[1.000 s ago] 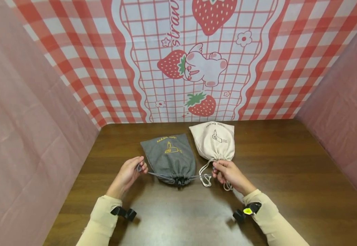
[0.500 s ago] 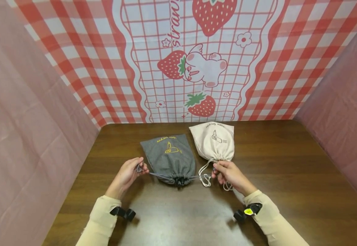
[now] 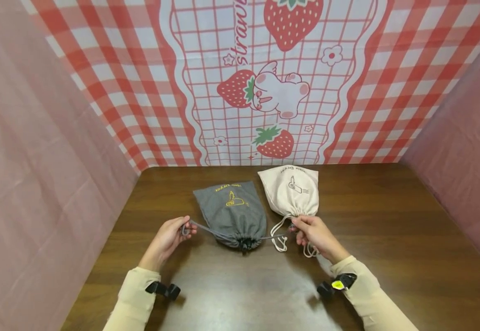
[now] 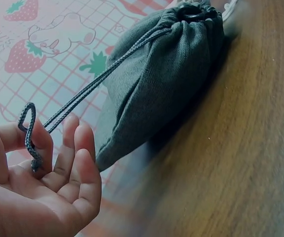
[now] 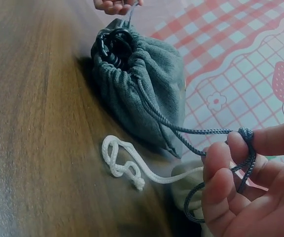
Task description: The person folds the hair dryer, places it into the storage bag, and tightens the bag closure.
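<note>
A grey drawstring bag [image 3: 233, 216] with yellow print lies on the table, its gathered mouth toward me. Inside that mouth, the right wrist view shows coiled black cable [image 5: 113, 60]. My left hand [image 3: 171, 234] pinches the left grey drawstring [image 4: 35, 157] between thumb and index finger, the other fingers loosely bent. On the opposite side, my right hand [image 3: 316, 234] pinches the knotted end of the right drawstring [image 5: 245, 133]. Both cords stretch out sideways from the bag's neck. A cream drawstring bag [image 3: 293, 193] lies beyond my right hand, which overlaps its neck in the head view.
White cords [image 3: 279, 241] from the cream bag trail on the brown wooden table [image 3: 248, 294]. A red-and-white strawberry-print cloth [image 3: 281, 92] hangs behind the table. Pink fabric walls [image 3: 58, 165] stand at both sides.
The head view has shifted slightly. My left hand has drawn a little farther from the grey bag, and its cord now slopes up to the fingertips. The right hand still holds its cord.
</note>
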`<move>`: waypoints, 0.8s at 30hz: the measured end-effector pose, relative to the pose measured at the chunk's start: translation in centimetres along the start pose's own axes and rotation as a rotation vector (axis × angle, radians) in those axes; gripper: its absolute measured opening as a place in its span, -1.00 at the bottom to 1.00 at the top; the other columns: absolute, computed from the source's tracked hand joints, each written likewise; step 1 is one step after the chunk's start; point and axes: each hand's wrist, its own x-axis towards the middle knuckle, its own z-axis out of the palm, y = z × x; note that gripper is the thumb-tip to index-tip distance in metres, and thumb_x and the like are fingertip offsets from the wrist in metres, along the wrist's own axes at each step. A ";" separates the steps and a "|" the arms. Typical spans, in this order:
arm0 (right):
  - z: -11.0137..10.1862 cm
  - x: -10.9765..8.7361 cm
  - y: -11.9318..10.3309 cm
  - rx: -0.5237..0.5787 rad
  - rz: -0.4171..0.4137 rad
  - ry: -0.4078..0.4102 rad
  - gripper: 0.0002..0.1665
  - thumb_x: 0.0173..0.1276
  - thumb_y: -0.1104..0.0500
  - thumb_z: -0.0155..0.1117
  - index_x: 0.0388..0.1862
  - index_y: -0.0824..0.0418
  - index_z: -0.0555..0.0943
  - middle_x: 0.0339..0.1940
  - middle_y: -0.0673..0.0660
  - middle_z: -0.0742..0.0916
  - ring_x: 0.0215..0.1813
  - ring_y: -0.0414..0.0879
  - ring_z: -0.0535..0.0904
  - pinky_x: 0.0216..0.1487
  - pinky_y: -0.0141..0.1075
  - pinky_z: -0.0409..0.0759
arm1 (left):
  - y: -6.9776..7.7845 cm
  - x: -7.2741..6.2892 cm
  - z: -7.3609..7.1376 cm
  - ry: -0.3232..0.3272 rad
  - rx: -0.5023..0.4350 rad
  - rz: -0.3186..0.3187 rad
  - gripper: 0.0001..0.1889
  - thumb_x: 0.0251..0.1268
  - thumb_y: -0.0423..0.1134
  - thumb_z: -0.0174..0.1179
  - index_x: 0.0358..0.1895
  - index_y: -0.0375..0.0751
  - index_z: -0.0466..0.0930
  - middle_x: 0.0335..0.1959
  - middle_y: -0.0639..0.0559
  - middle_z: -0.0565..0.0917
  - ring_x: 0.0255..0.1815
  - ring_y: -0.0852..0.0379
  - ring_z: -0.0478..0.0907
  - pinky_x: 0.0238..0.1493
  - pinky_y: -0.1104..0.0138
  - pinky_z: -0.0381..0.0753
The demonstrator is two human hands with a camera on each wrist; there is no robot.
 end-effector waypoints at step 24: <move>-2.1 -1.0 1.2 0.005 0.102 0.006 -0.63 0.51 0.15 0.01 -0.28 0.49 0.52 -0.62 -0.04 0.61 -0.65 -0.31 0.48 -0.60 -0.46 0.45 | -0.5 0.2 -0.4 0.060 0.192 -0.030 -0.69 0.55 -0.25 -0.14 -0.44 -0.13 0.46 -0.55 0.22 0.63 -0.49 0.33 0.57 -0.35 0.46 0.49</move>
